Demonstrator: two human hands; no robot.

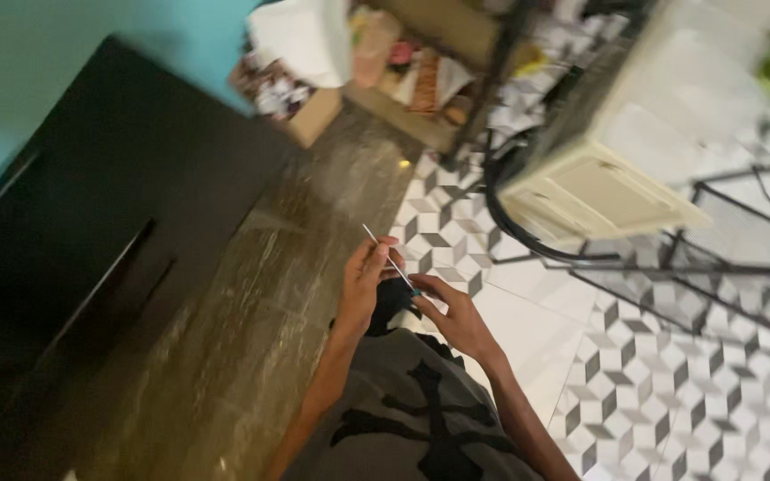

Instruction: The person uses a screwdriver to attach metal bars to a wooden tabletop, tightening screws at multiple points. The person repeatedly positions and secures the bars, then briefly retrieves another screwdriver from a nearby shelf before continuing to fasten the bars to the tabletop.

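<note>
**Pinching a thin white rod between both hands above the floor**

Holding the rod at chest height, the person keeps the left hand (pixel 365 283) curled around its middle, fingers pressed together with the thumb against them, while the right hand (pixel 453 313) pinches the lower end near a small teal tip. The thin white rod (pixel 387 255) slants up and to the left, its free end poking clear above the left fingers. Gripping at two places likely keeps so slender a piece from bending or slipping; what lies under the hands, a dark shape, is too blurred to name.

Below the forearms spreads grey cloth with a black pattern (pixel 412 419). To the left runs a streaked brown slab (pixel 260 338), edged by a dark cabinet (pixel 91 223). To the right lies the patterned tile floor (pixel 670 392), crossed by a black metal frame (pixel 634 267) carrying a cream-coloured box (pixel 599 191). A cardboard box (pixel 300 98) of clutter sits well beyond. Open room lies mostly straight ahead of the hands.
</note>
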